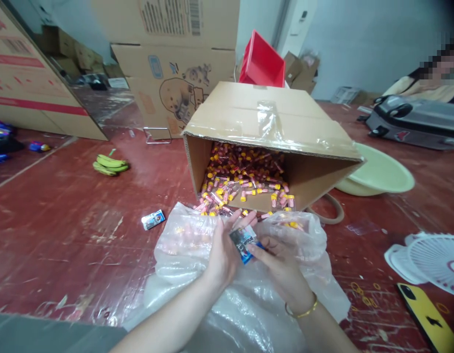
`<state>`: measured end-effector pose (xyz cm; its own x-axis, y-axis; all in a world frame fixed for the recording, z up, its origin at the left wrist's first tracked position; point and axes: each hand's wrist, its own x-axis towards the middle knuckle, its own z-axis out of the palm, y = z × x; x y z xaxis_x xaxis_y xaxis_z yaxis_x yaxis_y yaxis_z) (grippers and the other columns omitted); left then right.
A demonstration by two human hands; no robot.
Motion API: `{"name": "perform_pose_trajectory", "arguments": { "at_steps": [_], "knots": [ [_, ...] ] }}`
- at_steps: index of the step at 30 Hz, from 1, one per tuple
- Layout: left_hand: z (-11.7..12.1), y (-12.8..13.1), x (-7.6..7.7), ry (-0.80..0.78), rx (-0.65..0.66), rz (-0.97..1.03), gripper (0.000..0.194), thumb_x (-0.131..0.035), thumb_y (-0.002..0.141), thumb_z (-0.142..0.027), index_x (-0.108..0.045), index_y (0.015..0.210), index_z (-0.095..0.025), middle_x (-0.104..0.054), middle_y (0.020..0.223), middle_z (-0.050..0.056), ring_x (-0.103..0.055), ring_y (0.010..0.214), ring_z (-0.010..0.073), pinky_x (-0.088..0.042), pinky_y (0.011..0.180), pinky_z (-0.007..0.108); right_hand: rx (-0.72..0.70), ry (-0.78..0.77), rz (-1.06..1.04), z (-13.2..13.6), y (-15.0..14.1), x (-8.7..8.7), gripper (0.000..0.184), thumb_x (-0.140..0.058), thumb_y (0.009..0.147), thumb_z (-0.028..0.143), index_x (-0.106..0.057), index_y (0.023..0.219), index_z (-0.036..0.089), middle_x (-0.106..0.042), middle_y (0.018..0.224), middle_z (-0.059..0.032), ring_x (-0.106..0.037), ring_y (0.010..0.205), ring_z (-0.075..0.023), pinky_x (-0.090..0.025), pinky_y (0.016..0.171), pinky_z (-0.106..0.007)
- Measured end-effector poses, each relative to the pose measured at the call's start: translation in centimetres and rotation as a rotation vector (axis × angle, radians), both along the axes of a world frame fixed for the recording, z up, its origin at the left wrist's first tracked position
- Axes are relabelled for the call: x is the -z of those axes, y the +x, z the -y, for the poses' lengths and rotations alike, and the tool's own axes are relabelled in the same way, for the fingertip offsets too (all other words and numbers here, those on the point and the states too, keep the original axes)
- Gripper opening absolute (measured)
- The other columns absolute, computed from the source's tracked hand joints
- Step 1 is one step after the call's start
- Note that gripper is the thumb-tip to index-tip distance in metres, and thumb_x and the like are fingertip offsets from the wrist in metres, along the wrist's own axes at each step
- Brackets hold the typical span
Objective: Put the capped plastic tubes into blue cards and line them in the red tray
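Observation:
In front of the carton, my left hand [225,250] holds a small stack of blue-and-dark printed packets [242,240] against its fingers. My right hand [285,267], with a yellow band at the wrist, pinches the lower right corner with thumb and fingers. How many packets there are cannot be made out. Beneath both hands spreads a translucent plastic sheet or bag [182,279]. Just beyond my fingertips, many small pink tubes with yellow caps [245,184] spill from the cardboard box [285,117] lying on its side. A similar blue packet [153,219] lies on the floor to the left.
Green bananas [111,165] lie on the red floor at left. A pale green basin [381,171], a white fan [436,262], a yellow phone [429,318] and rubber bands [364,296] are at right. Behind stand a red bin [263,61], a suitcase [418,120] and a person.

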<state>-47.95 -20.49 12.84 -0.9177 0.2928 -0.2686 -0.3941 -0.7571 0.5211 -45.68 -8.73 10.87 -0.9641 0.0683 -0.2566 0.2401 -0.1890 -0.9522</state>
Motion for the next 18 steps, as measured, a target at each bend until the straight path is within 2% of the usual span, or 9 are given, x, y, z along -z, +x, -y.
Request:
{"name": "perform_pose_trajectory", "arguments": {
  "at_steps": [2,4,6,7,9,11,12,15,18],
  "knots": [
    [0.1,0.5,0.5,-0.079,0.081,0.018,0.051,-0.068,0.076,-0.054,-0.065,0.109,-0.015,-0.069,0.115,0.013,-0.062,0.108,0.0281,-0.051,0.078,0.032,-0.020,-0.035,-0.018,0.3,0.3,-0.2,0.034,-0.080,0.064,0.048,-0.059,0.063,0.021,-0.062,0.066,0.0004,-0.056,0.065,-0.0152,-0.048,0.066,-0.031],
    [0.4,0.6,1.1,-0.190,0.148,0.012,0.043,-0.073,0.074,-0.048,-0.070,0.099,-0.013,-0.070,0.111,0.014,-0.065,0.099,0.0261,-0.051,0.071,0.028,-0.126,-0.035,-0.018,0.3,0.4,-0.7,0.029,-0.077,0.068,0.048,-0.063,0.070,0.023,-0.065,0.072,0.0001,-0.059,0.068,-0.0166,-0.051,0.067,-0.032],
    [1.1,0.3,1.4,-0.284,0.118,-0.018,0.041,-0.072,0.075,-0.047,-0.072,0.094,-0.011,-0.071,0.108,0.014,-0.067,0.093,0.0242,-0.051,0.068,0.027,-0.249,0.005,-0.007,-0.2,-0.3,-1.5,0.029,-0.076,0.069,0.048,-0.064,0.077,0.023,-0.067,0.078,-0.0016,-0.062,0.066,-0.0180,-0.054,0.064,-0.034],
    [1.5,0.1,1.6,-0.328,0.087,-0.027,0.042,-0.073,0.074,-0.048,-0.072,0.094,-0.011,-0.072,0.104,0.014,-0.068,0.090,0.0237,-0.052,0.068,0.027,-0.263,0.060,-0.025,-0.7,-1.2,-1.8,0.030,-0.076,0.070,0.048,-0.064,0.081,0.022,-0.068,0.080,-0.0028,-0.063,0.066,-0.0186,-0.055,0.064,-0.035],
    [2.4,-0.6,1.7,-0.423,0.058,-0.018,0.046,-0.077,0.069,-0.048,-0.071,0.097,-0.011,-0.074,0.095,0.012,-0.070,0.085,0.0231,-0.054,0.069,0.028,-0.190,0.305,-0.095,-1.6,-4.2,-1.8,0.031,-0.071,0.075,0.047,-0.059,0.085,0.021,-0.069,0.084,-0.0043,-0.065,0.072,-0.0185,-0.055,0.069,-0.034],
    [3.2,-1.1,1.7,-0.510,0.094,0.005,0.051,-0.082,0.064,-0.045,-0.069,0.099,-0.012,-0.075,0.086,0.011,-0.071,0.080,0.0224,-0.055,0.067,0.028,-0.070,0.621,-0.136,-2.1,-8.6,-0.8,0.024,-0.065,0.081,0.040,-0.055,0.088,0.019,-0.067,0.086,-0.0042,-0.065,0.081,-0.0173,-0.054,0.076,-0.031],
    [3.5,-1.3,1.7,-0.542,0.126,0.006,0.050,-0.083,0.062,-0.044,-0.069,0.098,-0.012,-0.075,0.084,0.010,-0.071,0.079,0.0222,-0.055,0.065,0.027,-0.048,0.716,-0.113,-2.1,-11.0,0.0,0.021,-0.066,0.081,0.034,-0.055,0.087,0.018,-0.066,0.085,-0.0045,-0.065,0.083,-0.0172,-0.053,0.079,-0.031],
    [3.7,-1.2,1.6,-0.593,0.214,-0.029,0.045,-0.085,0.059,-0.042,-0.068,0.087,-0.011,-0.075,0.085,0.011,-0.072,0.077,0.0229,-0.055,0.058,0.024,-0.059,0.836,-0.023,-1.3,-17.0,3.0,0.017,-0.069,0.080,0.025,-0.059,0.088,0.014,-0.066,0.087,-0.0052,-0.064,0.084,-0.0178,-0.052,0.082,-0.035],
    [3.9,-1.0,1.2,-0.574,0.278,-0.037,0.044,-0.082,0.063,-0.044,-0.068,0.091,-0.012,-0.075,0.093,0.012,-0.072,0.083,0.0246,-0.057,0.058,0.026,-0.058,0.899,0.022,-0.7,-19.8,5.1,0.017,-0.063,0.087,0.026,-0.061,0.097,0.013,-0.064,0.096,-0.0045,-0.063,0.088,-0.0173,-0.051,0.083,-0.039]
  ]
}}
